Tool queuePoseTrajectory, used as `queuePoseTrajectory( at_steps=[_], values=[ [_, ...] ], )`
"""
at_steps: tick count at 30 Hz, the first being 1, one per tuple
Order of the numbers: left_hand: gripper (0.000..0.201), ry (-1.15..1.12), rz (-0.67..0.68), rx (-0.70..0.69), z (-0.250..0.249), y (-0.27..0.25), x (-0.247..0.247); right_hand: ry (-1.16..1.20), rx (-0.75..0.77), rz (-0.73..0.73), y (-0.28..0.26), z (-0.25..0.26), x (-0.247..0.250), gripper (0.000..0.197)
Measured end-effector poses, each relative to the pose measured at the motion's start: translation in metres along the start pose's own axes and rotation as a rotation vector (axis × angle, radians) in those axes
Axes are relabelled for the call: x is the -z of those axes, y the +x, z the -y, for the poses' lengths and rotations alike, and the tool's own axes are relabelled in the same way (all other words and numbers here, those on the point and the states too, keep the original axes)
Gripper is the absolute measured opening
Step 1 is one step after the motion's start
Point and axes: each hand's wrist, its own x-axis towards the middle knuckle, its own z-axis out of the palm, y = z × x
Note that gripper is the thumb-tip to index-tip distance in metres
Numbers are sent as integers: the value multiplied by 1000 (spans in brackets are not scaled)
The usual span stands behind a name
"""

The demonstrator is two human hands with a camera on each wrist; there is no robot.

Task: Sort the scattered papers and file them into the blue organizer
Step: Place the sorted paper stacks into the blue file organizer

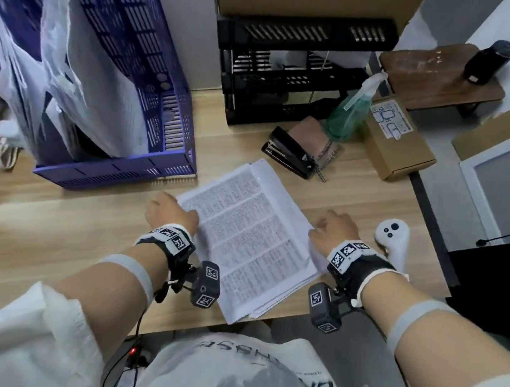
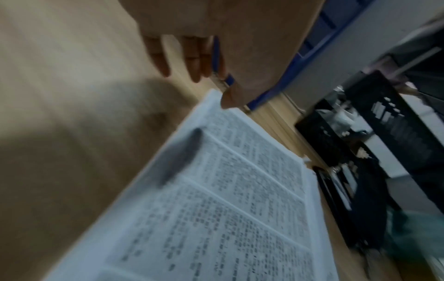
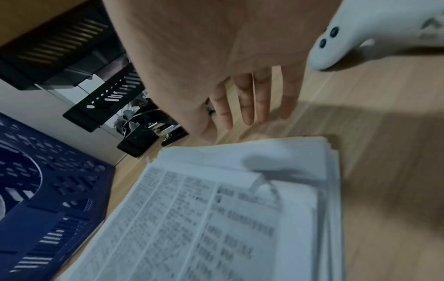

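flat printed paper stack (image 1: 251,235), slotted organizer (image 1: 150,86)

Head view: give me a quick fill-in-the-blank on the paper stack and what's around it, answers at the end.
1. The paper stack lies flat on the wooden ____.
2. The left hand and the right hand are at opposite ____ of the stack.
3. The blue organizer already holds some ____.
4. The white controller lies to the ____ of the right hand.

Missing words: desk; sides; papers; right
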Motion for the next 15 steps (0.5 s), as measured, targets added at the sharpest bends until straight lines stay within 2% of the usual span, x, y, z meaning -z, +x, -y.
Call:
queuePoseTrajectory(
  at_steps=[2, 4, 6, 8, 11, 15],
  values=[
    [76, 44, 90, 195, 11, -1, 3, -11, 35, 56, 7, 8, -8, 45],
    [88, 17, 227, 280, 23, 0, -1, 3, 79, 128, 8, 18, -17, 55],
    [81, -46, 329, 243, 31, 2, -9, 1, 107, 199, 7, 27, -25, 57],
    [78, -76, 366, 183, 39, 4, -19, 20, 118, 250, 3, 34, -34, 54],
    [76, -95, 362, 148, 38, -3, -17, 51, 141, 146, 5, 41, -46, 54],
    [45, -105, 355, 77, 28, -22, 0, 101, 106, 159, 6, 54, -50, 65]
  ],
)
